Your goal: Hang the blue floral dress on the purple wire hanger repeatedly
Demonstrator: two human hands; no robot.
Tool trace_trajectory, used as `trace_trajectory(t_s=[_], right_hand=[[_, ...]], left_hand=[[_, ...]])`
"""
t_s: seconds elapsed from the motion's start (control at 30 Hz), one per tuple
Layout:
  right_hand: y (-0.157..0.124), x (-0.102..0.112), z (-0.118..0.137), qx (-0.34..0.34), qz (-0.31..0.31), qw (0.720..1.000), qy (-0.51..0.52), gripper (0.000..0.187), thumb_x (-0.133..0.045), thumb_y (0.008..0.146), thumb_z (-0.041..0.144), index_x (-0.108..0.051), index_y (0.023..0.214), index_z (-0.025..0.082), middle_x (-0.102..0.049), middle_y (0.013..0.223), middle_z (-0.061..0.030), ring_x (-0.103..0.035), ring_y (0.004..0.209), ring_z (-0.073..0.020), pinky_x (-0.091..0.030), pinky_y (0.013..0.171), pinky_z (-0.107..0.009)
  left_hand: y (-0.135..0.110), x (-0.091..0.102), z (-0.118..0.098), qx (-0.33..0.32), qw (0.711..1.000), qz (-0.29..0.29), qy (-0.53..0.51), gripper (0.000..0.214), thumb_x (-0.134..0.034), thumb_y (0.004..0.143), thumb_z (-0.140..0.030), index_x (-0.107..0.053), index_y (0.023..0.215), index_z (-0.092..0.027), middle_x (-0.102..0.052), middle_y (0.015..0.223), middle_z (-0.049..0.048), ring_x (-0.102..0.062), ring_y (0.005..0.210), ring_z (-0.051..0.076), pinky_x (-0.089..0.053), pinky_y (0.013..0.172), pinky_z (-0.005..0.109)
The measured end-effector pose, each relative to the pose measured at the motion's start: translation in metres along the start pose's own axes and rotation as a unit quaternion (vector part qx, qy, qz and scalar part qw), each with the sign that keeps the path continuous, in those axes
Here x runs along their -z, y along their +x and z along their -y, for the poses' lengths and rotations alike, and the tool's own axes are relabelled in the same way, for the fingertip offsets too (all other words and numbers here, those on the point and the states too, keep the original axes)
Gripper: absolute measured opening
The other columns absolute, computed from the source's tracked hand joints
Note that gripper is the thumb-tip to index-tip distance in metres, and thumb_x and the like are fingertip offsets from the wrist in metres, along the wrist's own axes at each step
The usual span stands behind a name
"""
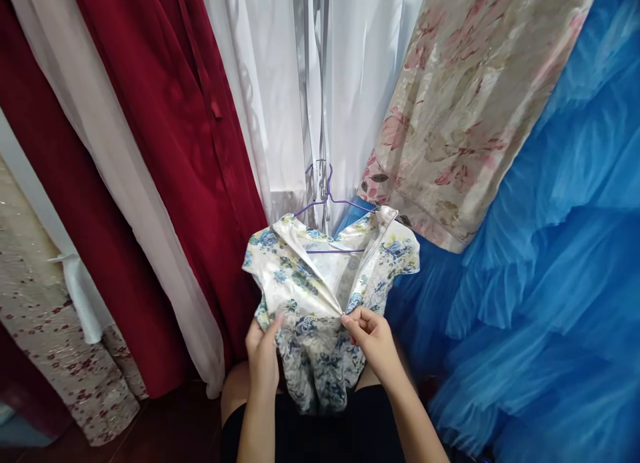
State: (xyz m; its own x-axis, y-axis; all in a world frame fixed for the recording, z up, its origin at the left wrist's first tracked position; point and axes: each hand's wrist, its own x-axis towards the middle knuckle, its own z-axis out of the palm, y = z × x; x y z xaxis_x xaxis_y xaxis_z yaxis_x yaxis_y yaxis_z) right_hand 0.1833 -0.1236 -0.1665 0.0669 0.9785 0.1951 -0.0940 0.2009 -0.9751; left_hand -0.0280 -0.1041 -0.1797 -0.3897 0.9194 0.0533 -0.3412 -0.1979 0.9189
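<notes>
Dress (311,330) looks light, soft, slippery; best held by its side, where left fingers (255,336) grasp; right fingers (369,318) pinch its opening (334,302).

No text, label, brand, number or sign I can read from where I'm standing.

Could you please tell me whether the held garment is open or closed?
Open: the held garment parts in a V above the right hand, the purple hanger showing between its edges.
</notes>
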Motion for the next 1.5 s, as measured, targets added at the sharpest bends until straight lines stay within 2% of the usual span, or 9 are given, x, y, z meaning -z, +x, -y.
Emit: trace_trajectory(t_s=[0.13, 0.2, 0.27, 0.4, 0.6, 0.83, 1.13, 1.33, 1.5], right_hand=[[-0.003, 0.001, 0.011, -0.016, 0.002, 1.000, 0.019, 0.039, -0.075, 0.083, 0.049, -0.055, 0.064, 0.022, -0.049, 0.046, 0.0044, -0.037, 0.044, -0.0113, -0.026, 0.048, -0.027], [-0.004, -0.002, 0.017, -0.042, 0.009, 0.998, 0.037, 0.038, -0.074, 0.082, 0.047, -0.054, 0.062, 0.022, -0.050, 0.045, 0.0040, -0.035, 0.042, -0.0102, -0.023, 0.047, -0.026], [-0.005, -0.004, 0.021, -0.067, 0.016, 0.996, 0.053, 0.037, -0.074, 0.082, 0.045, -0.054, 0.061, 0.021, -0.051, 0.044, 0.0038, -0.035, 0.040, -0.0095, -0.022, 0.046, -0.026], [-0.008, -0.007, 0.024, -0.077, 0.041, 0.994, 0.065, 0.029, -0.073, 0.080, 0.042, -0.060, 0.067, 0.021, -0.051, 0.042, 0.0048, -0.036, 0.038, -0.0094, -0.022, 0.044, -0.025], [0.008, -0.001, 0.037, -0.104, 0.037, 0.992, 0.064, 0.024, -0.072, 0.075, 0.038, -0.062, 0.065, 0.018, -0.047, 0.039, 0.0055, -0.031, 0.035, -0.0074, -0.016, 0.043, -0.024], [0.097, -0.012, 0.109, 0.010, 0.010, 0.999, 0.048, 0.026, -0.075, 0.064, 0.029, -0.056, 0.049, 0.019, -0.045, 0.038, 0.0041, -0.032, 0.037, -0.0078, -0.017, 0.041, -0.026], [0.138, -0.015, 0.162, 0.078, -0.001, 0.987, 0.143, 0.012, -0.070, 0.062, 0.026, -0.064, 0.063, 0.016, -0.036, 0.042, 0.0089, -0.024, 0.042, -0.0061, -0.013, 0.044, -0.026], [0.123, -0.012, 0.145, 0.083, 0.006, 0.990, 0.114, 0.009, -0.069, 0.063, 0.025, -0.064, 0.066, 0.018, -0.039, 0.044, 0.0081, -0.027, 0.041, -0.0070, -0.014, 0.044, -0.025], [0.116, -0.012, 0.150, 0.096, 0.035, 0.986, 0.129, 0.015, -0.071, 0.067, 0.028, -0.059, 0.065, 0.020, -0.036, 0.044, 0.0090, -0.025, 0.040, -0.0068, -0.016, 0.043, -0.025]], left_hand=[[-0.003, -0.010, -0.007, -0.175, 0.971, -0.163, -0.025, 0.029, -0.079, 0.074, -0.027, -0.062, 0.095, -0.021, -0.065, 0.096, 0.0010, -0.064, 0.096, 0.019, -0.048, 0.090, 0.029], [-0.013, -0.020, -0.012, -0.203, 0.973, -0.108, 0.028, 0.023, -0.077, 0.078, -0.027, -0.061, 0.095, -0.021, -0.063, 0.093, 0.0014, -0.062, 0.092, 0.018, -0.048, 0.086, 0.027], [-0.024, -0.033, -0.013, -0.172, 0.978, 0.046, 0.105, 0.019, -0.073, 0.083, -0.028, -0.063, 0.097, -0.021, -0.064, 0.093, 0.0033, -0.062, 0.091, 0.020, -0.048, 0.083, 0.028], [-0.037, -0.065, -0.003, -0.114, 0.920, 0.303, 0.219, 0.012, -0.064, 0.086, -0.021, -0.062, 0.098, -0.020, -0.067, 0.091, 0.0047, -0.063, 0.089, 0.021, -0.048, 0.081, 0.029], [-0.038, -0.078, 0.013, -0.186, 0.910, 0.262, 0.263, 0.017, -0.056, 0.090, -0.022, -0.052, 0.073, -0.020, -0.058, 0.071, 0.0007, -0.057, 0.070, 0.016, -0.042, 0.069, 0.026], [-0.043, -0.084, 0.018, -0.179, 0.899, 0.237, 0.322, 0.019, -0.059, 0.086, -0.023, -0.048, 0.070, -0.022, -0.053, 0.066, -0.0008, -0.054, 0.065, 0.017, -0.039, 0.065, 0.026], [-0.048, -0.086, 0.033, -0.110, 0.885, 0.338, 0.301, 0.019, -0.064, 0.079, -0.018, -0.050, 0.067, -0.020, -0.050, 0.063, -0.0025, -0.052, 0.061, 0.015, -0.038, 0.060, 0.025], [0.005, -0.098, -0.048, -0.286, 0.905, 0.198, 0.247, 0.014, -0.061, 0.093, -0.030, -0.066, 0.102, -0.020, -0.067, 0.089, 0.0041, -0.062, 0.084, 0.019, -0.047, 0.080, 0.029], [0.046, -0.144, -0.132, -0.450, 0.807, 0.229, 0.307, 0.027, -0.052, 0.100, -0.030, -0.067, 0.122, -0.024, -0.065, 0.102, 0.0049, -0.059, 0.084, 0.017, -0.047, 0.078, 0.029]])
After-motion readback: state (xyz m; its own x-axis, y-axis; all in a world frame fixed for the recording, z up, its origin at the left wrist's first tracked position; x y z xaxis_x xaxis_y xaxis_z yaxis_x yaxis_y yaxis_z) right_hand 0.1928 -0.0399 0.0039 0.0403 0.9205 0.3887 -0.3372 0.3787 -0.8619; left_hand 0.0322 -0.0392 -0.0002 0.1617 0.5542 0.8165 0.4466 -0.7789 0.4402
